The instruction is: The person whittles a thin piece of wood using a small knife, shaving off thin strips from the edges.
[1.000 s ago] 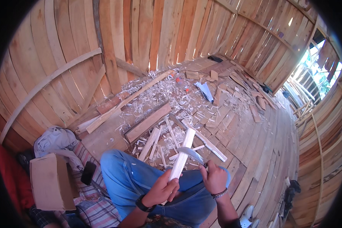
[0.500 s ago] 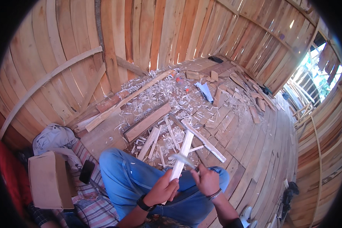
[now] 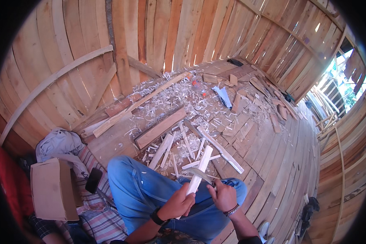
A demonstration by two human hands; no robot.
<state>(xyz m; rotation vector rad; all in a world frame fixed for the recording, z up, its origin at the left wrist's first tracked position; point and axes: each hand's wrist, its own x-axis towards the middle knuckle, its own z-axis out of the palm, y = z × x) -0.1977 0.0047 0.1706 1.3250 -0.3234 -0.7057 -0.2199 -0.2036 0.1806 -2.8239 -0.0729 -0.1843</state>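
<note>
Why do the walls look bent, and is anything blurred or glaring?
Head view: the fisheye lens bends the brown wooden wall planks near the rim; head view: daylight washes out the white-bright opening at upper right; head view: the curved grey metal blade at the bare right hand looks slightly blurred.

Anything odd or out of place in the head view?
Shavings litter the plank floor, untidy but unsurprising given the curved knife and held wood strip. Odder: a light-blue item among brown wood scraps, its kind unclear.
</note>
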